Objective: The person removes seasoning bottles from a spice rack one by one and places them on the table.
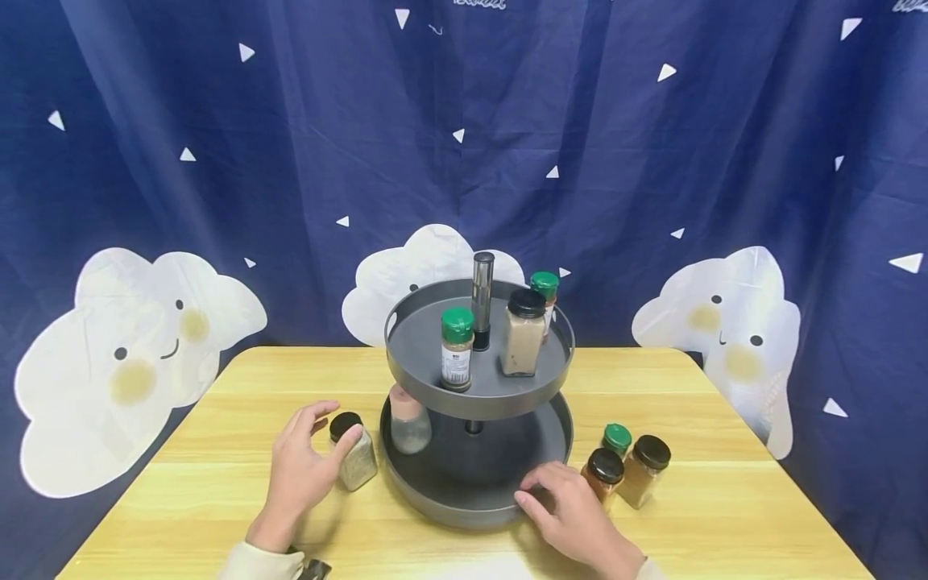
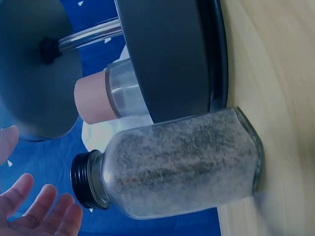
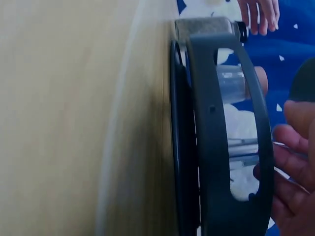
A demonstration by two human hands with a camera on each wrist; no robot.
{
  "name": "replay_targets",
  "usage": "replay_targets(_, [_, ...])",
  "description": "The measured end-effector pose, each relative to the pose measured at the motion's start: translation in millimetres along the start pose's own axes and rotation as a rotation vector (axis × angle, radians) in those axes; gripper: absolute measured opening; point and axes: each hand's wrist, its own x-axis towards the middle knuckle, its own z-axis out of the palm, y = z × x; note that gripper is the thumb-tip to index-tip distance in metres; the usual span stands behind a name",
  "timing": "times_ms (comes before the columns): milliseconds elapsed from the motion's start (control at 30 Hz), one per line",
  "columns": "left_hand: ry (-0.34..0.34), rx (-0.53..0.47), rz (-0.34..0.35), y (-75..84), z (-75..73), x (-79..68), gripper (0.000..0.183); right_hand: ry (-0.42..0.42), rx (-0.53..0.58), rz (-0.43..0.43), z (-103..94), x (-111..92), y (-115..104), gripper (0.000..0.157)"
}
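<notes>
A square glass jar (image 1: 358, 463) with a black lid and speckled grey contents stands on the table, left of a dark two-tier turntable (image 1: 464, 515). Around its lid my left hand (image 1: 303, 467) is spread, thumb and fingers on either side. The left wrist view shows a gap between those fingers and the jar (image 2: 182, 164). My right hand (image 1: 573, 515) is at the lower tier's front right rim, its fingers bent over the edge. Through the slot in that rim (image 3: 211, 147), the right wrist view shows a fingertip. The rim hides part of these fingers.
A pink-capped clear container (image 1: 410, 427) sits on the lower tier. Up top are a green-capped shaker (image 1: 457, 354), a black-lidded jar (image 1: 524, 338) and another green-capped bottle (image 1: 545, 286). Right of the turntable stand two black-lidded jars (image 1: 645, 471) and a green-capped bottle (image 1: 617, 439).
</notes>
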Motion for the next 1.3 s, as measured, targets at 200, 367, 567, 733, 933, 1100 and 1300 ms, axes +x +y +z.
replay_targets(200, [-0.003,-0.022,0.025,4.7,4.6,0.3,0.041,-0.158,0.102,-0.071,3.0,-0.9,-11.3,0.01])
replay_targets(367, [-0.013,-0.021,0.002,4.2,6.4,-0.4,0.041,-0.12,0.04,-0.007,0.9,1.9,-15.6,0.006])
replay_targets(567, [-0.012,-0.038,0.066,12.5,9.4,-2.5,0.043,-0.041,-0.015,0.052,-2.0,1.3,-10.9,0.01])
replay_targets(733, [-0.061,-0.032,0.113,21.9,18.0,-7.7,0.043,-0.06,-0.015,0.021,0.1,-0.4,-7.0,0.015])
replay_targets(933, [-0.162,-0.065,0.121,28.2,27.8,-14.3,0.047,-0.067,-0.024,0.007,1.9,-1.5,-2.0,0.019])
replay_targets(1100, [-0.253,-0.089,0.067,30.1,34.2,-20.3,0.055,-0.075,-0.021,0.004,3.3,-3.3,0.5,0.019])
replay_targets(1300, [-0.34,-0.111,0.01,26.9,45.3,-27.4,0.067,-0.069,-0.008,0.001,1.6,-2.7,-0.9,0.018])
